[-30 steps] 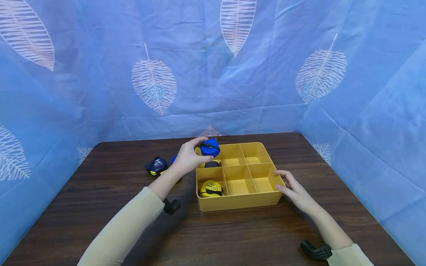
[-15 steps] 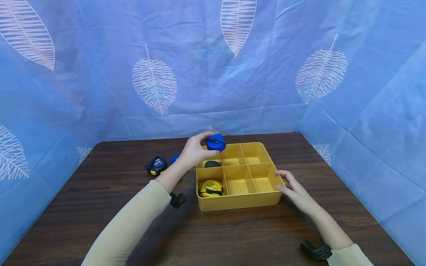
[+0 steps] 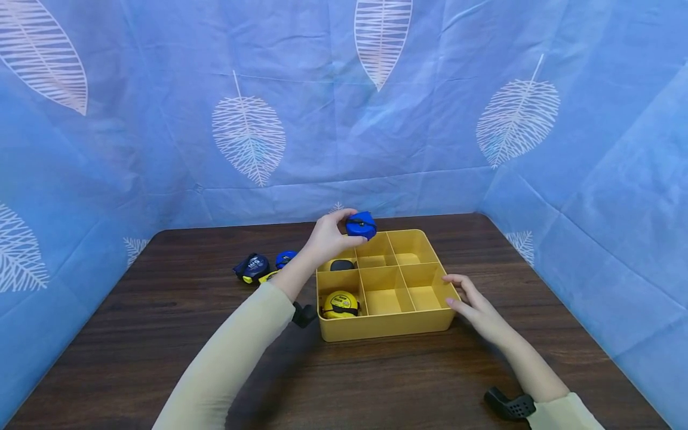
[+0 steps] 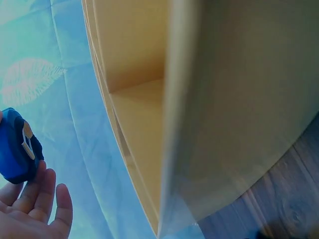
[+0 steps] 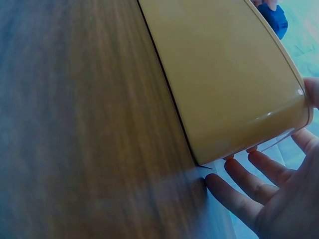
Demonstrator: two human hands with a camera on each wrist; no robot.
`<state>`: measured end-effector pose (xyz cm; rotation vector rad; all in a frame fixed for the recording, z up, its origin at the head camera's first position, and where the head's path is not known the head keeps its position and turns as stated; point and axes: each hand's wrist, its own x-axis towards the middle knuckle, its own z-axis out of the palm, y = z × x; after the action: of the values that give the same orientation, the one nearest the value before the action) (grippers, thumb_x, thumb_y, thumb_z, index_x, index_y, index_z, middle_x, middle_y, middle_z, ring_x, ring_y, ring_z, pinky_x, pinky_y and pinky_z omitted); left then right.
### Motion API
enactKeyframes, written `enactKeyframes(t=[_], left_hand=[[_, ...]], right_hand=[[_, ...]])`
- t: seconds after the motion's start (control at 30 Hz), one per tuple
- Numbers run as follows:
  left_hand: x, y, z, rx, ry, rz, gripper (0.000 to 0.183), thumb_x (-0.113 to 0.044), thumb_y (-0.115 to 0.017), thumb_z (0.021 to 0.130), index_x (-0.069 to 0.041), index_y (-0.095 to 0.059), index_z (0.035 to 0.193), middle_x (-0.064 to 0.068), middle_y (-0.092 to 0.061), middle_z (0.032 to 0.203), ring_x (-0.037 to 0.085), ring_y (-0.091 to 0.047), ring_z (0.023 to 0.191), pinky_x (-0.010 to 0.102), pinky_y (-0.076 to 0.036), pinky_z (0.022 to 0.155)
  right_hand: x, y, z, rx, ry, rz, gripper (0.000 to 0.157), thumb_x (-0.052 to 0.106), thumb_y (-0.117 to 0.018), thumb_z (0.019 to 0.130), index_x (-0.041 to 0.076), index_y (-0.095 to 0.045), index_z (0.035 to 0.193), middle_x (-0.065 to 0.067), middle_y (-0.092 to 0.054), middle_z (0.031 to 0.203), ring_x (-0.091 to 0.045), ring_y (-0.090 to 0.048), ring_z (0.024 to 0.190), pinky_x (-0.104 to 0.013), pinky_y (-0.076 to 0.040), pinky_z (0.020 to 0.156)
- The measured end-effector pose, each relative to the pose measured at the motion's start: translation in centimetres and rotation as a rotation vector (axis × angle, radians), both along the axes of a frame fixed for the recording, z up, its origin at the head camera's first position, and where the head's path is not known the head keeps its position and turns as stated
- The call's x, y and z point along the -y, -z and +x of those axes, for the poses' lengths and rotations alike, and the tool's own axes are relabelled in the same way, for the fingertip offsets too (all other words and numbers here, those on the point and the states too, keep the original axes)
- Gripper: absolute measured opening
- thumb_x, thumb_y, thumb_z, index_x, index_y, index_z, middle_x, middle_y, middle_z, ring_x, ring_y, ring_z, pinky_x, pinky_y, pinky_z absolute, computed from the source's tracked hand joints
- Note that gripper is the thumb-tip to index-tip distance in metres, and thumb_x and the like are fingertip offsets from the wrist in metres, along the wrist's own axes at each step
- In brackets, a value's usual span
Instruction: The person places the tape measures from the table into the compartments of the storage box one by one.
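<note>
Thumb and fingers of my left hand (image 3: pixel 329 240) pinch a blue tape measure (image 3: pixel 362 226) with a black strap, held above the back row of a yellow divided box (image 3: pixel 387 327). In the left wrist view the tape measure (image 4: pixel 19 147) is cut off by the frame edge. My right hand (image 3: pixel 478 310) rests at the box's right side, its thumb and index finger at the rim. Fairly straight fingers lie along the outer wall in the right wrist view. A yellow tape measure (image 3: pixel 341 303) sits in the front left compartment. A dark, rounded thing (image 3: pixel 342 265) shows in the back left one.
Left of the box, on the dark wooden table (image 3: pixel 161 334), lie a navy tape measure (image 3: pixel 252 267), a second blue one (image 3: pixel 285 258) and a yellow thing (image 3: pixel 267 277) partly hidden by my forearm. A blue leaf-patterned cloth (image 3: pixel 322 119) hangs behind.
My left hand has moved right and slightly up with the blue tape measure, uncovering more of the things left of the box. My right hand and the box have stayed put.
</note>
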<state>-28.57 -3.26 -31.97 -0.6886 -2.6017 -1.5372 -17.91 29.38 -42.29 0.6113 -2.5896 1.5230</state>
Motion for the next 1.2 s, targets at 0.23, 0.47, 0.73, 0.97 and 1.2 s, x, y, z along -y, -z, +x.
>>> enactKeyframes(t=[0.23, 0.47, 0.73, 0.97, 1.2], left_hand=[[-0.2, 0.1, -0.4, 0.017, -0.001, -0.006, 0.064, -0.021, -0.079, 0.080, -0.010, -0.052, 0.137, 0.006, -0.059, 0.121, 0.019, -0.058, 0.102, 0.035, -0.049, 0.085], [-0.2, -0.5, -0.7, 0.008, -0.019, 0.007, 0.063, -0.021, -0.079, 0.080, -0.011, -0.053, 0.136, 0.005, -0.061, 0.118, 0.018, -0.058, 0.102, 0.036, -0.049, 0.085], [-0.6, -0.7, -1.3, 0.020, -0.027, 0.033, 0.062, -0.021, -0.079, 0.080, -0.011, -0.053, 0.135, 0.006, -0.060, 0.120, 0.020, -0.057, 0.104, 0.036, -0.049, 0.085], [-1.1, -0.2, -1.3, 0.018, -0.014, 0.037, 0.062, -0.022, -0.079, 0.080, -0.011, -0.054, 0.135, 0.005, -0.060, 0.118, 0.019, -0.057, 0.104, 0.036, -0.048, 0.087], [-1.3, 0.3, -1.3, 0.037, -0.011, 0.045, 0.064, -0.021, -0.079, 0.080, -0.011, -0.052, 0.137, 0.006, -0.061, 0.119, 0.019, -0.057, 0.105, 0.035, -0.048, 0.088]], right_hand=[[-0.1, 0.0, 0.0, 0.002, 0.001, 0.001, 0.042, 0.007, -0.048, 0.099, -0.002, -0.035, 0.138, -0.021, -0.033, 0.137, -0.036, -0.032, 0.124, -0.014, -0.037, 0.086], [0.0, 0.0, 0.0, 0.017, 0.009, -0.001, 0.042, 0.008, -0.049, 0.099, -0.002, -0.035, 0.138, -0.021, -0.033, 0.137, -0.036, -0.033, 0.124, -0.014, -0.037, 0.086], [0.2, -0.2, 0.0, 0.027, 0.003, -0.012, 0.043, 0.008, -0.049, 0.099, -0.002, -0.034, 0.138, -0.022, -0.032, 0.138, -0.038, -0.031, 0.126, -0.013, -0.037, 0.087], [0.0, 0.0, -0.1, 0.026, -0.002, -0.013, 0.041, 0.010, -0.047, 0.101, -0.001, -0.034, 0.138, -0.022, -0.032, 0.138, -0.035, -0.038, 0.121, -0.021, -0.045, 0.083], [-0.1, 0.0, -0.2, 0.017, 0.001, 0.007, 0.041, 0.012, -0.046, 0.102, 0.000, -0.034, 0.139, -0.021, -0.032, 0.139, -0.032, -0.034, 0.124, -0.020, -0.042, 0.085]])
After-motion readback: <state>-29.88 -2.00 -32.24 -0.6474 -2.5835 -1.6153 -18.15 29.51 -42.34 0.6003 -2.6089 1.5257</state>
